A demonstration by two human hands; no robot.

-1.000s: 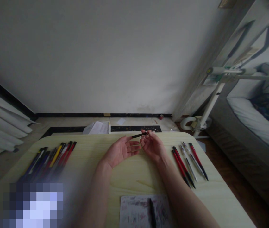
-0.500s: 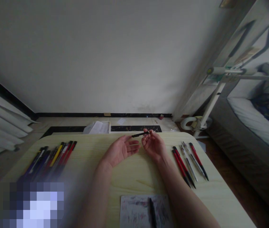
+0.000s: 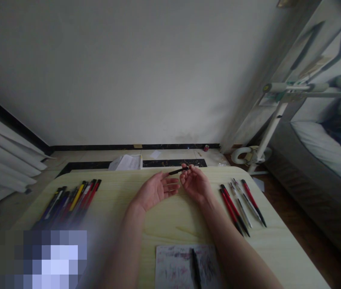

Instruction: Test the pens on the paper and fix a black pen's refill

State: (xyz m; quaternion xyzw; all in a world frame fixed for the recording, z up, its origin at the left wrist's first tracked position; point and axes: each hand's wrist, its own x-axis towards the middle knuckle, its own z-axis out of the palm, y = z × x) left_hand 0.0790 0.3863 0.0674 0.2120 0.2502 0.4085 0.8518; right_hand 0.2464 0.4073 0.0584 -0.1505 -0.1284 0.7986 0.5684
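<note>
Over the far edge of the table, my right hand [image 3: 196, 182] pinches one end of a slim black pen [image 3: 176, 171] between thumb and fingertips. The pen lies nearly level, its other end pointing left towards my left hand [image 3: 158, 188]. That hand is open, palm up, its fingers stretched out just below the pen's free end; whether a fingertip touches it I cannot tell. Between my forearms lies a sheet of paper [image 3: 173, 267] covered in dark and reddish scribbles. Another black pen [image 3: 196, 268] rests on the sheet.
Several pens [image 3: 77, 197], purple, yellow and red, lie in a row on the left of the wooden table [image 3: 164, 224]. More red-and-black pens [image 3: 253, 202] and clear pens [image 3: 242, 206] lie on the right. A blurred, pixelated patch hides the lower left corner. Exercise equipment [image 3: 268, 132] stands beyond the table.
The view has shifted slightly, so the table items appear a little further right. Both hands and the held pen keep nearly the same pose.
</note>
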